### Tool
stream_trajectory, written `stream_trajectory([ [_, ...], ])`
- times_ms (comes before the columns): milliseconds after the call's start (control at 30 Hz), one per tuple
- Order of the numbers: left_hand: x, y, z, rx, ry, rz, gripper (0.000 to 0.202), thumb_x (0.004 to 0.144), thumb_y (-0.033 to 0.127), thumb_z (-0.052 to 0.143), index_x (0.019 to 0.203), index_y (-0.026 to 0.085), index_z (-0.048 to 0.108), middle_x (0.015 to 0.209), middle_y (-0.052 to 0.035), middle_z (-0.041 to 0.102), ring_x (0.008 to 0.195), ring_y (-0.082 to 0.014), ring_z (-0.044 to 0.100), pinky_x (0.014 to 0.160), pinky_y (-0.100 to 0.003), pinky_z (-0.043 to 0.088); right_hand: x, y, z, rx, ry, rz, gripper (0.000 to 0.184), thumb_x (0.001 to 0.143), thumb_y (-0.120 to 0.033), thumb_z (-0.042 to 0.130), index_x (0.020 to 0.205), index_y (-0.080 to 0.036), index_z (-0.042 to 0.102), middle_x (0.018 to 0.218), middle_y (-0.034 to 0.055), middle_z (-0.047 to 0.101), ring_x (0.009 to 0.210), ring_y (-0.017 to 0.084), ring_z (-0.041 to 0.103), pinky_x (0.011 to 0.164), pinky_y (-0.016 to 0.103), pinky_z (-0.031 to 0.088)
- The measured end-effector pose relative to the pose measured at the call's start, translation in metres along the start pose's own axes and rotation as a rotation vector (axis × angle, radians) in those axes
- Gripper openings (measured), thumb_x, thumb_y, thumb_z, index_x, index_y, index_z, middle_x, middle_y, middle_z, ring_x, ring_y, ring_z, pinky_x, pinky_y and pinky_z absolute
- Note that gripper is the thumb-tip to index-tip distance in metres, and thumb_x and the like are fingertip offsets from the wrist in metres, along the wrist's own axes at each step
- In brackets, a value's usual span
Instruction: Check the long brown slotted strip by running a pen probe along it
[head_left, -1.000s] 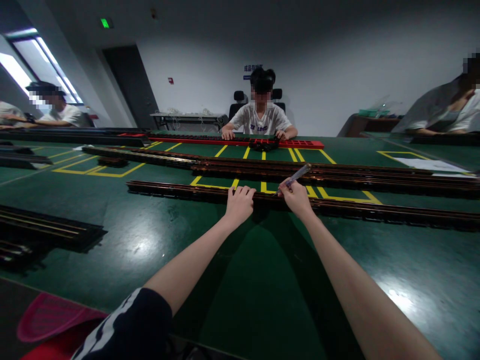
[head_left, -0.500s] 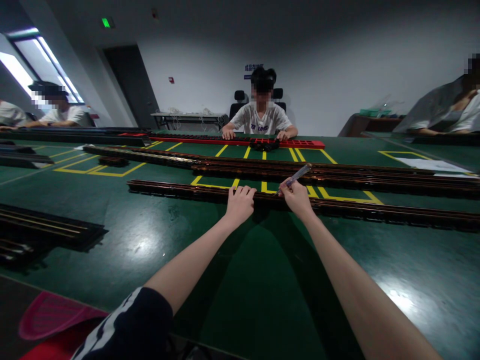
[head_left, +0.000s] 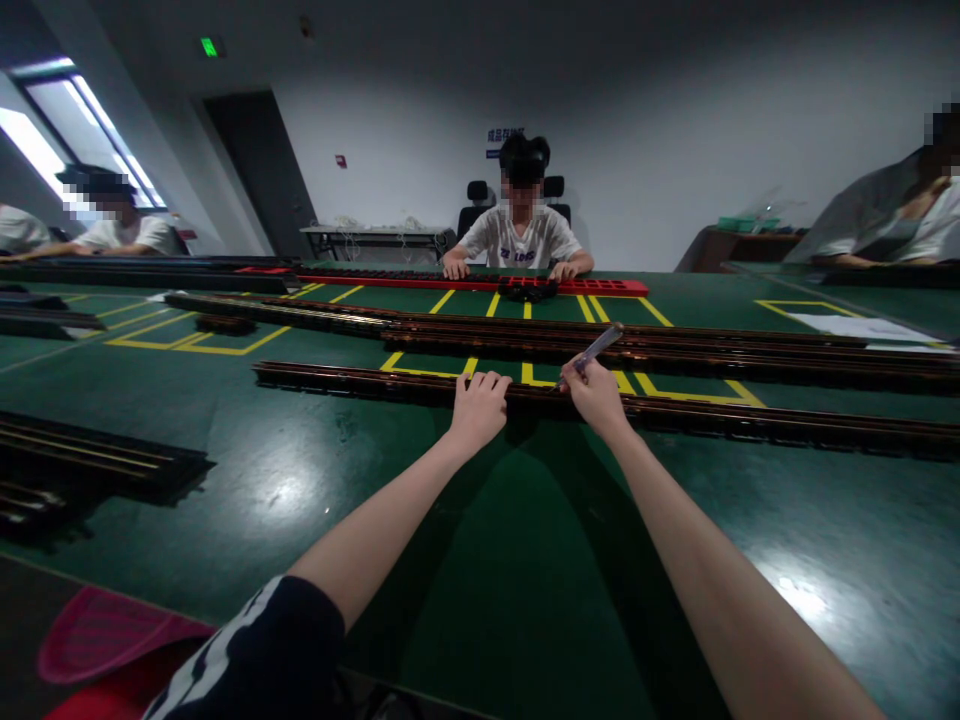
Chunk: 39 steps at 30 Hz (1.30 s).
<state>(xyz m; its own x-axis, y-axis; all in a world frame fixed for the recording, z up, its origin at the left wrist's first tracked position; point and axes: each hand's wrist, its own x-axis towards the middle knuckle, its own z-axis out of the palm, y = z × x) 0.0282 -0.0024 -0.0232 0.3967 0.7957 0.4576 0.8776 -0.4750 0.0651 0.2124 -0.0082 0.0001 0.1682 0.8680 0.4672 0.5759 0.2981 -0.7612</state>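
Across the green table in front of me lies a long dark strip point(head_left: 360, 382) with a brownish shine, its kind not plain. My left hand point(head_left: 480, 408) grips it near the middle, fingers curled over the far edge. Just to the right, my right hand point(head_left: 596, 395) is closed around a small screwdriver point(head_left: 602, 342) with a clear purplish handle. The tool is tilted, its thin tip pointing down and left onto the strip between my hands. Exactly what the tip touches is too small to tell.
Behind it lie more long dark strips point(head_left: 675, 345) over yellow tape outlines. Dark strips point(head_left: 97, 455) also lie at the left. Across the table, a person's hands point(head_left: 568, 268) rest on a red slotted bar point(head_left: 615, 288). White paper point(head_left: 862, 327) lies at the right.
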Motion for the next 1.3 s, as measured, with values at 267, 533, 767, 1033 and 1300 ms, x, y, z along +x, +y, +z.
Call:
stream_trajectory([
  [267, -0.0001, -0.0018, 0.0025, -0.034, 0.002, 0.006, 0.038, 0.084, 0.013, 0.043, 0.118, 0.018, 0.058, 0.121, -0.0085, 0.063, 0.116, -0.0246, 0.053, 0.105, -0.048, 0.033, -0.0002, 0.0012, -0.0017, 0.002, 0.027, 0.013, 0.016, 0.086, -0.028, 0.050, 0.073, -0.019, 0.055, 0.062, 0.0035, 0.063, 0.058, 0.018, 0.061, 0.061, 0.029, 0.047],
  [533, 0.0000, -0.0015, 0.0014, -0.033, -0.013, 0.002, 0.038, 0.083, 0.013, 0.043, 0.118, 0.020, 0.057, 0.121, -0.0078, 0.062, 0.117, -0.0245, 0.053, 0.106, -0.049, 0.032, -0.0022, -0.0038, -0.0015, -0.021, 0.015, -0.006, 0.015, 0.086, -0.024, 0.050, 0.074, -0.019, 0.055, 0.062, 0.0035, 0.063, 0.059, 0.018, 0.061, 0.062, 0.029, 0.047],
  [767, -0.0002, -0.0017, 0.0009, -0.036, -0.004, 0.005, 0.037, 0.083, 0.012, 0.043, 0.116, 0.020, 0.058, 0.119, -0.0078, 0.063, 0.115, -0.0246, 0.054, 0.105, -0.048, 0.034, -0.0018, -0.0019, -0.0013, -0.013, -0.002, -0.008, 0.014, 0.086, -0.025, 0.048, 0.074, -0.019, 0.054, 0.063, 0.0038, 0.063, 0.059, 0.018, 0.061, 0.061, 0.029, 0.047],
  [1033, -0.0006, -0.0007, 0.0004, -0.023, 0.007, 0.001, 0.037, 0.083, 0.012, 0.044, 0.117, 0.019, 0.058, 0.118, -0.0086, 0.063, 0.113, -0.0250, 0.054, 0.104, -0.048, 0.034, -0.0007, -0.0025, -0.0010, 0.000, -0.001, 0.010, 0.013, 0.086, -0.023, 0.049, 0.073, -0.020, 0.052, 0.061, 0.0029, 0.063, 0.059, 0.018, 0.062, 0.063, 0.030, 0.047],
  [1300, 0.0007, -0.0029, 0.0029, 0.011, 0.014, -0.022, 0.037, 0.083, 0.011, 0.045, 0.117, 0.017, 0.058, 0.119, -0.0085, 0.063, 0.116, -0.0242, 0.053, 0.106, -0.045, 0.034, -0.0020, -0.0049, 0.0016, 0.036, -0.026, 0.027, 0.012, 0.087, -0.023, 0.049, 0.076, -0.019, 0.053, 0.064, 0.0026, 0.064, 0.062, 0.018, 0.063, 0.066, 0.030, 0.049],
])
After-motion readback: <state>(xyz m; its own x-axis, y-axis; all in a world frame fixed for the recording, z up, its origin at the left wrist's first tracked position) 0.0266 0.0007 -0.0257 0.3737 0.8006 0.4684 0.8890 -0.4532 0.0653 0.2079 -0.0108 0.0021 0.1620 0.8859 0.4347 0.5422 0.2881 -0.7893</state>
